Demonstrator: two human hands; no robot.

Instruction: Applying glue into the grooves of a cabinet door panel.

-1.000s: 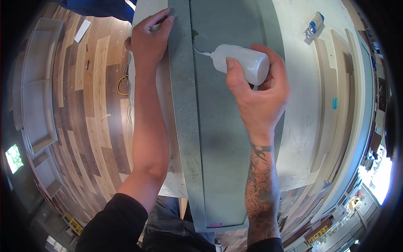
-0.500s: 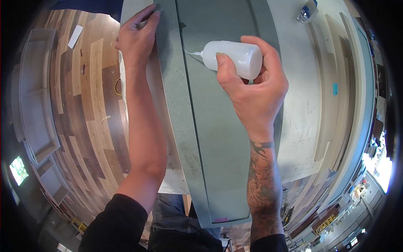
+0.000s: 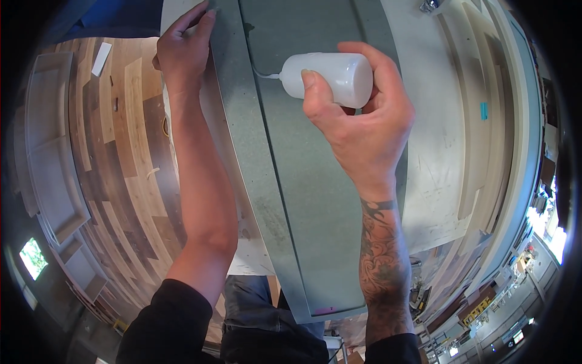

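My right hand (image 3: 379, 115) is closed around a white squeeze bottle (image 3: 327, 77), which lies almost level with its base to the right. The bottle's thin nozzle (image 3: 271, 76) points left, its tip at the long inner edge of a grey-green recessed panel (image 3: 315, 200). At the panel's far left edge, the thumb and forefinger of my left hand (image 3: 185, 51) are drawn together. Whatever those fingers pinch is hidden. A small dark wet spot (image 3: 248, 28) shows on the panel beyond the nozzle.
Beneath the panel is a pale worktable (image 3: 433, 182). Long boards (image 3: 485, 139) run along the right, with a small teal piece (image 3: 484, 111) among them. Wood-plank floor (image 3: 130, 170) and a shallow white frame (image 3: 54, 139) lie to the left.
The bottle and its nozzle have come a little nearer to me along the panel's inner edge. My left hand keeps its place at the panel edge. The whole view has shifted slightly.
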